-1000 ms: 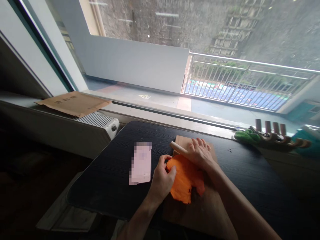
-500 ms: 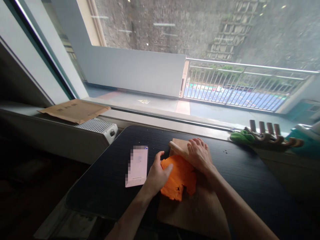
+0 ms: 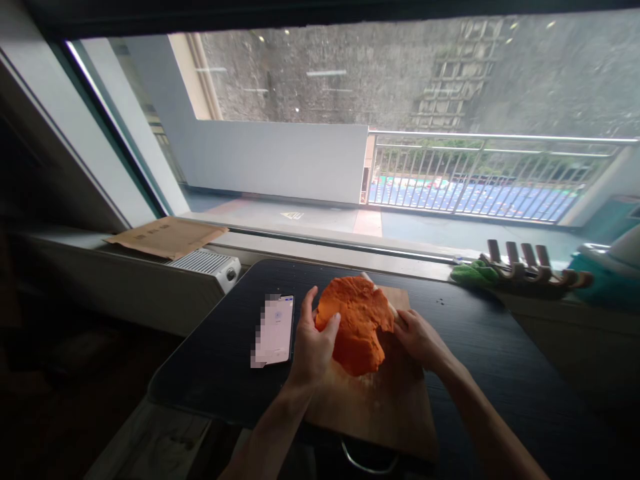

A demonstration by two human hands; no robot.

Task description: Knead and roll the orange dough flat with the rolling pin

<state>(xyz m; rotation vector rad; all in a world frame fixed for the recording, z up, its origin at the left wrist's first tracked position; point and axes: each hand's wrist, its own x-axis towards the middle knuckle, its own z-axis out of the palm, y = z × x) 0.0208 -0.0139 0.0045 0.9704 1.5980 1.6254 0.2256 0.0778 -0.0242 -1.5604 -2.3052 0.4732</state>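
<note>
1. Closest to us, a shiny metal loop [image 3: 367,469] pokes out by the near edge of a wooden board [image 3: 375,420].
2. The board lies on a black table [image 3: 215,360]. Its top looks a bit wet or smeared.
3. The left hand [image 3: 311,350] pinches the left edge of a flat orange sheet [image 3: 353,327]. The thumb is on top and some fingers are hidden at the edge. One finger sticks up beside it.
4. The orange sheet is over the far part of the board. It looks soft and bumpy, with a ragged edge and a notch on its right side.
5. The right hand [image 3: 421,339] has its fingers curled around the near end of a pale stick [image 3: 366,275]. The sheet hides the middle of the stick, and the far tip peeks out.
6. A phone [image 3: 278,333] lies on the table, just left of the left hand. Its screen is lit.
7. Past the table, a green cloth [image 3: 473,273] sits on the right, beside some brown handles [image 3: 513,259].
8. A brown envelope [image 3: 173,238] lies on a white heater [image 3: 210,267] on the left.
9. Outside the window, there is a metal railing [image 3: 480,137].
</note>
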